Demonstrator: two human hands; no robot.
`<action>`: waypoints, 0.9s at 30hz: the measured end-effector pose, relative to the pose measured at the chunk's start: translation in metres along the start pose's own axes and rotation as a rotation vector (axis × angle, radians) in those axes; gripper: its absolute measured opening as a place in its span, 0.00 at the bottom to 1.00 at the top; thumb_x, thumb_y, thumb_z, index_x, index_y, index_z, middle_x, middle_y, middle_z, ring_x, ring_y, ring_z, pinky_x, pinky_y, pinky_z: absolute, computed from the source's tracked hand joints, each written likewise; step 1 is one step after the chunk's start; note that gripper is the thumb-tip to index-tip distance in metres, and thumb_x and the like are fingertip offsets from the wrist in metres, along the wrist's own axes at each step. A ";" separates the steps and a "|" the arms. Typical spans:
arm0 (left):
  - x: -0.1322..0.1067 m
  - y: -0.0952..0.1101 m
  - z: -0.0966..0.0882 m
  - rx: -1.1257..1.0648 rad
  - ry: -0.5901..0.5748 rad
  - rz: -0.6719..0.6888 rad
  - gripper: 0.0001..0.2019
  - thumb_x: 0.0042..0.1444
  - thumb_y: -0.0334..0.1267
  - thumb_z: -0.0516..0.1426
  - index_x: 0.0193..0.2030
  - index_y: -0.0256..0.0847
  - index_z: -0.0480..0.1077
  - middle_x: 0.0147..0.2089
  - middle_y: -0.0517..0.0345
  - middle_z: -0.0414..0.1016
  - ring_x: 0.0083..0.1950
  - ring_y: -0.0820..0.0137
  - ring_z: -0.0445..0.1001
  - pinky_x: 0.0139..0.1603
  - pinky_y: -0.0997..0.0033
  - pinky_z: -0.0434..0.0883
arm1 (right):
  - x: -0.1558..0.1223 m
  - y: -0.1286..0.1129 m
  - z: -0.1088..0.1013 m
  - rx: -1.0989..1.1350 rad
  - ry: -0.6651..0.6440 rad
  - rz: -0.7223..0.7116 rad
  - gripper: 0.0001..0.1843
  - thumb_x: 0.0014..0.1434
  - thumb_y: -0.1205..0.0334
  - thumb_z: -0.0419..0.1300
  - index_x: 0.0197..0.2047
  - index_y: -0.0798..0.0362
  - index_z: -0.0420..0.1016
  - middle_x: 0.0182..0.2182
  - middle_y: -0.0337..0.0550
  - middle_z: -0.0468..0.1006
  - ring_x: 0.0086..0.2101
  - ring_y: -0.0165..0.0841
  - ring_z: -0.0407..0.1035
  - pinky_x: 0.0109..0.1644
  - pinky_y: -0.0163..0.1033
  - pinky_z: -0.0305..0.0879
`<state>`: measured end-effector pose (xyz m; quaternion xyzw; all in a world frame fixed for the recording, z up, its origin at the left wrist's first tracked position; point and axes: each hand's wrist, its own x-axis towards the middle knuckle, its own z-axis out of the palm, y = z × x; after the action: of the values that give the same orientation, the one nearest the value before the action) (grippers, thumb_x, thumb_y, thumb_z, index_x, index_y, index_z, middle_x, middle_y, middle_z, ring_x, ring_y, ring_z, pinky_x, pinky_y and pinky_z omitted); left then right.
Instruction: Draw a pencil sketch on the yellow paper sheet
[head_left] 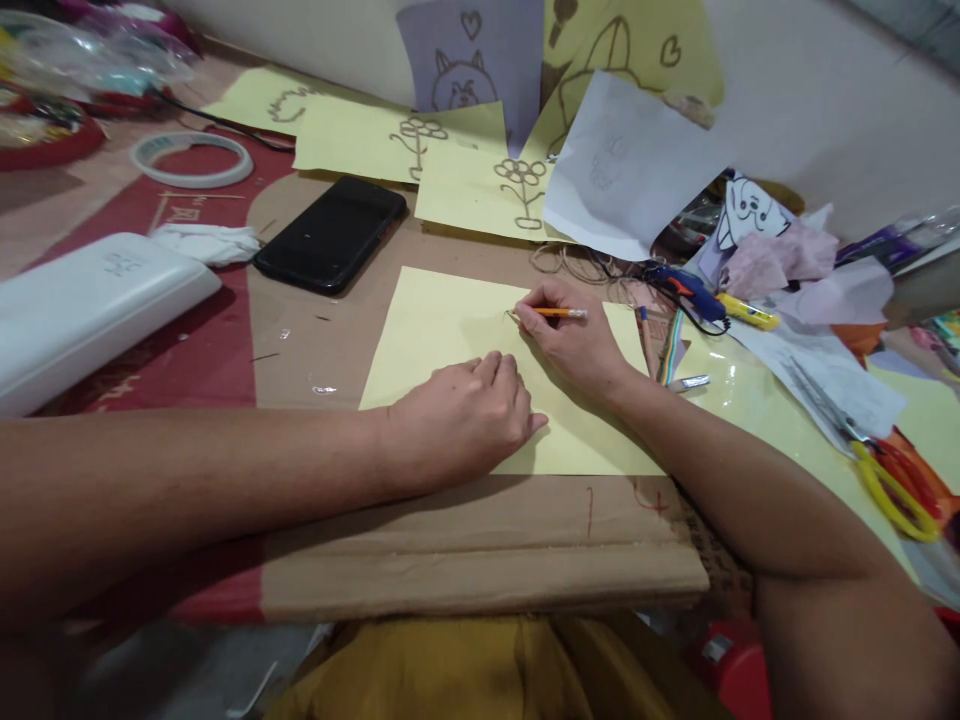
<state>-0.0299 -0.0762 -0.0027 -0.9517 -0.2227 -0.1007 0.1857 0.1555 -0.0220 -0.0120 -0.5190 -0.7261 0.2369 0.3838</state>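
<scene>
the single view looks from the person's head, facing forward and down at close range, with the yellow sheet of paper (442, 325) near its middle, the cardboard edge (465, 578) and mustard-coloured cloth (465, 670) lowest, and the pale wall (322, 35) across its top.

Person: Bare Arms, One Ochre Garment

Hands, two: left hand (469, 415) and right hand (571, 340), both bare; rounded knuckles on the left. Forearms, two: left forearm (225, 475) and right forearm (720, 460), both bare, tapering to the wrist. Garment (450, 670), one: ochre-yellow cloth, creased, visible beyond the near edge of the surface (450, 575); cut cannot be told.
</scene>
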 end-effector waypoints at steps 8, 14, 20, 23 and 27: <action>0.000 0.001 0.002 0.004 0.025 -0.002 0.22 0.74 0.40 0.48 0.40 0.27 0.79 0.35 0.39 0.80 0.41 0.56 0.82 0.35 0.63 0.79 | 0.000 -0.001 0.000 0.019 -0.018 0.005 0.09 0.65 0.61 0.61 0.31 0.50 0.71 0.27 0.36 0.75 0.31 0.30 0.66 0.37 0.38 0.61; 0.000 0.000 0.000 0.007 0.025 0.002 0.22 0.74 0.40 0.48 0.40 0.27 0.79 0.35 0.38 0.80 0.40 0.56 0.81 0.34 0.63 0.78 | 0.001 0.000 0.000 0.000 -0.008 -0.002 0.09 0.65 0.61 0.61 0.31 0.50 0.71 0.28 0.37 0.76 0.31 0.30 0.66 0.37 0.38 0.61; 0.000 0.000 0.000 0.016 0.020 0.004 0.22 0.74 0.40 0.48 0.40 0.27 0.79 0.35 0.39 0.80 0.39 0.56 0.81 0.33 0.64 0.77 | 0.001 0.000 0.001 0.013 -0.006 0.006 0.09 0.65 0.62 0.61 0.31 0.50 0.72 0.28 0.37 0.75 0.31 0.30 0.66 0.37 0.38 0.61; 0.000 0.000 0.000 0.017 0.017 0.005 0.22 0.74 0.40 0.48 0.40 0.27 0.79 0.35 0.39 0.80 0.40 0.56 0.81 0.34 0.64 0.77 | 0.002 -0.001 0.001 0.008 -0.006 0.016 0.09 0.65 0.62 0.61 0.31 0.50 0.72 0.28 0.37 0.75 0.32 0.30 0.66 0.38 0.38 0.61; 0.001 0.000 0.000 0.016 0.002 0.007 0.22 0.74 0.40 0.48 0.41 0.27 0.79 0.35 0.38 0.80 0.40 0.56 0.81 0.34 0.63 0.78 | 0.002 -0.001 0.001 0.008 -0.002 0.008 0.09 0.65 0.62 0.61 0.31 0.50 0.72 0.28 0.37 0.76 0.31 0.30 0.66 0.38 0.39 0.61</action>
<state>-0.0289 -0.0755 -0.0026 -0.9509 -0.2199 -0.0994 0.1940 0.1540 -0.0203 -0.0113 -0.5202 -0.7232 0.2419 0.3844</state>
